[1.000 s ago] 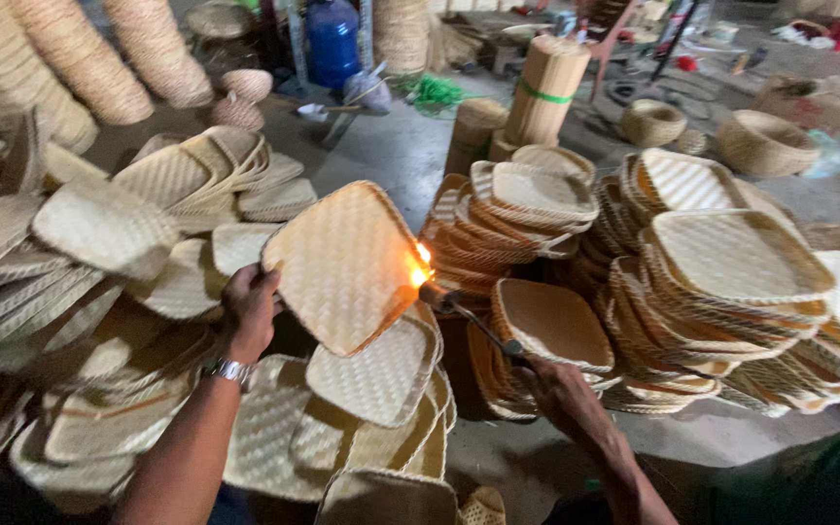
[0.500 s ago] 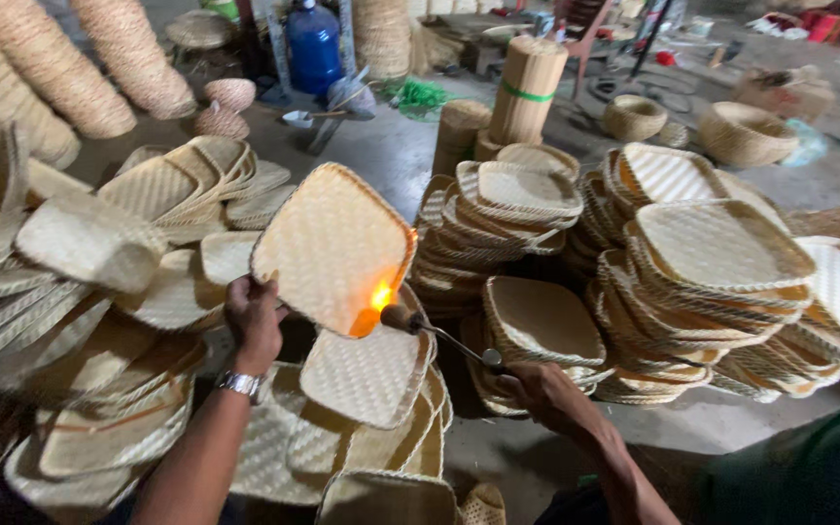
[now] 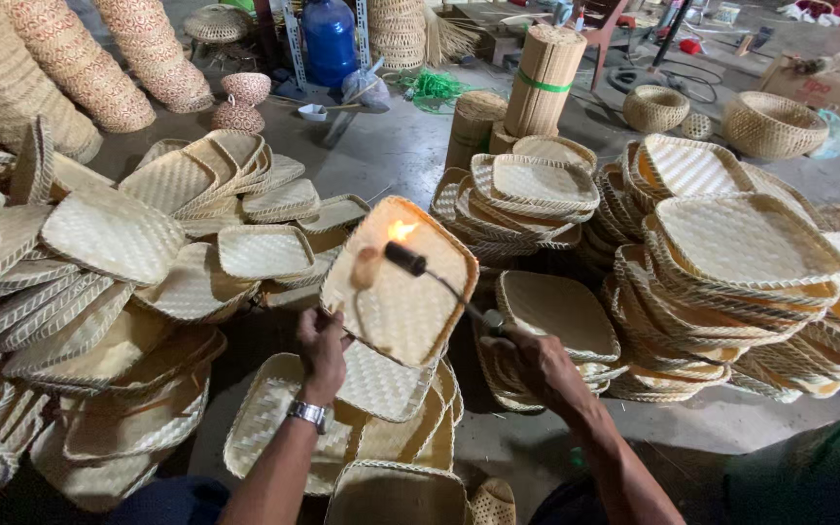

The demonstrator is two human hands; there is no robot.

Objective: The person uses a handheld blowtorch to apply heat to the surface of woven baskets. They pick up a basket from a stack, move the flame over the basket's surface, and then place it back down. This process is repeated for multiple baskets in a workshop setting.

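The woven tray (image 3: 402,284) has turned since half a second ago: then its back faced the camera and the flame glowed at its lower right edge; now its hollow inside faces up and the flame (image 3: 401,229) burns near its top edge. The torch (image 3: 418,264) has moved too, and now lies across the inside of the tray.

The left hand (image 3: 323,342) grips the tray by its lower left edge, fingers curled around the rim. It holds the tray up in the air, above the trays piled in front of the person (image 3: 381,428). The right hand (image 3: 529,362) is closed around the thin handle of the torch.

The tray is tilted, with its open side facing up and toward the person. Its long side runs from the lower left, at the hand, up to the upper right. The torch points up and to the left, toward the tray's far corner.

The work looks about halfway done on this tray, since the fire is now on the inside. Many more trays wait: a loose heap on the left (image 3: 109,243) and neat stacks on the right (image 3: 741,253). I cannot tell which ones have had the fire already.
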